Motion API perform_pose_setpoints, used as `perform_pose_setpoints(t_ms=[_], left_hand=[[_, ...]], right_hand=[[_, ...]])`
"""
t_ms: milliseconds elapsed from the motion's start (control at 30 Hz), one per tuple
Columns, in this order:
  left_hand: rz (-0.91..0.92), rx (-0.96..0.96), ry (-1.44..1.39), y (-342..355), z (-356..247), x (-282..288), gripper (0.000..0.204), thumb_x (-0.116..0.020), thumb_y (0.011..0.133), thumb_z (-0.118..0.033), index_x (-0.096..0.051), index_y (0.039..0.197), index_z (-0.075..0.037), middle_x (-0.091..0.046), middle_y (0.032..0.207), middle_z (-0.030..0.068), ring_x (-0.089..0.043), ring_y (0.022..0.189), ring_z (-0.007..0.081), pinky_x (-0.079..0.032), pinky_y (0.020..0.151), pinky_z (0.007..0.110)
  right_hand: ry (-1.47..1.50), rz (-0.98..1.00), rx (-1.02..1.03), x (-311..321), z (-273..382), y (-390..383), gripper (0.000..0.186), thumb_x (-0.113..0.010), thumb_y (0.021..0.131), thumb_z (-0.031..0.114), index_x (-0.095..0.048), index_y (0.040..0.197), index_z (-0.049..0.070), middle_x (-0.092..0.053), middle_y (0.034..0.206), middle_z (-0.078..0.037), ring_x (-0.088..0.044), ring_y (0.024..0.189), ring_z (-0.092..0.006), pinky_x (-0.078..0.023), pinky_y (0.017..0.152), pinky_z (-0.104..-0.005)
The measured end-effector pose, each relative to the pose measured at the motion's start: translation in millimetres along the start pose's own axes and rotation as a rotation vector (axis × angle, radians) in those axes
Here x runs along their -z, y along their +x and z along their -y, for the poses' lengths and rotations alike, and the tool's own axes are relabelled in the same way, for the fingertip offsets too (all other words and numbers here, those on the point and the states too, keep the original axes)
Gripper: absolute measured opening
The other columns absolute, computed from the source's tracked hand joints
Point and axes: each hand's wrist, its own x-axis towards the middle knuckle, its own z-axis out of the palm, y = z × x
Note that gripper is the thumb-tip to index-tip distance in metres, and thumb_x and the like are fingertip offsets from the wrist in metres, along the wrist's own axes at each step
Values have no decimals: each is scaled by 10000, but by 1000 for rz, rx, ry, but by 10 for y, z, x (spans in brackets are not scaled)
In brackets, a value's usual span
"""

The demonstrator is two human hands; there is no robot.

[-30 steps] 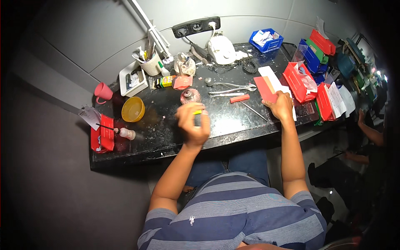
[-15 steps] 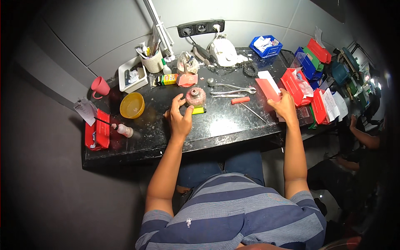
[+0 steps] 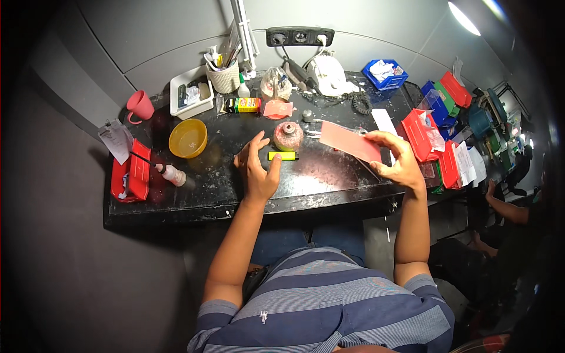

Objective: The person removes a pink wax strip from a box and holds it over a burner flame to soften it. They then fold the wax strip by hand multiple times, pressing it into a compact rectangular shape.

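Note:
My right hand (image 3: 395, 162) grips a thin pink rectangular sheet (image 3: 348, 141), raised at a slant over the bench's right half. My left hand (image 3: 258, 165) is open, fingers apart and curved, just left of a yellow-green lighter (image 3: 281, 156) lying on the black bench (image 3: 229, 203). Behind the lighter stands a round, pink-stained jar (image 3: 288, 136) with a metal neck. Metal tools (image 3: 318, 132) and a white paper (image 3: 384, 120) lie partly hidden behind the held sheet.
Left: yellow bowl (image 3: 188, 139), pink mug (image 3: 140, 107), red bin (image 3: 129, 176), bottle (image 3: 173, 175), white tray (image 3: 191, 94). Back: brush holder (image 3: 223, 76), white device (image 3: 322, 73), blue bin (image 3: 385, 75). Right: red bins (image 3: 421, 134). A co-worker's arm (image 3: 506, 209) shows at far right.
My right hand has lifted the pink sheet off the white paper and moved it leftward. My left hand has let go of the yellow-green lighter, which now lies on the bench.

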Motion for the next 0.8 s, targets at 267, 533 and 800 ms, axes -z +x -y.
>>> perform_pose_setpoints(t_ms=[267,533,800], left_hand=[[-75,74,-138,7,57,-22,617,-733,857,-65,-521,1433,-3,-722,1178,216,-664,1159,327,-458,1082,440],[-87,69,-133,3,79,-16,619,-731,853,-80,-517,1430,-7,-723,1161,195,-674,1129,319,-476,1050,429],[-77,70,-144,-8,56,-25,635,-736,846,-84,-511,1436,-18,-720,1146,178,-676,1106,310,-479,1025,433]], right_hand=[[6,92,41,-457,-31,641,534,-805,735,116,-679,1233,-31,-748,1138,-146,-716,1046,-226,-543,998,-370],[-134,108,-102,-580,-165,1055,489,-777,770,137,-693,1214,-50,-755,1152,-183,-728,1101,-270,-548,1009,-392],[-124,181,81,-597,230,941,463,-761,762,142,-686,1176,-52,-755,1108,-192,-730,1054,-270,-544,994,-387]])
